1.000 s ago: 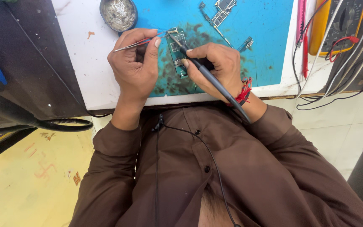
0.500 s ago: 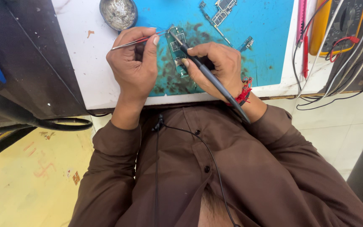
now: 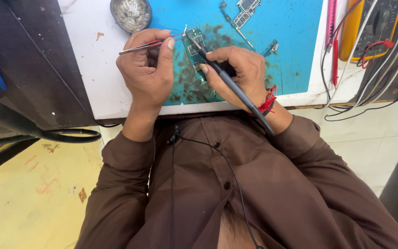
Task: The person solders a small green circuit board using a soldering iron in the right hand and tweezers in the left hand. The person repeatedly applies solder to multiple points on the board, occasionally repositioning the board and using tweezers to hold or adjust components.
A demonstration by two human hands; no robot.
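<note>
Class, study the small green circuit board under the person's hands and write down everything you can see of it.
The green circuit board is a narrow, long strip lying flat on the stained part of the blue work mat, between the two hands. Small metal parts and dark chips dot its face. The tweezers in the left hand point at its top end, and the tip of the soldering iron, held like a pen in the right hand, comes down there too. The right fingers hide its lower end.
</note>
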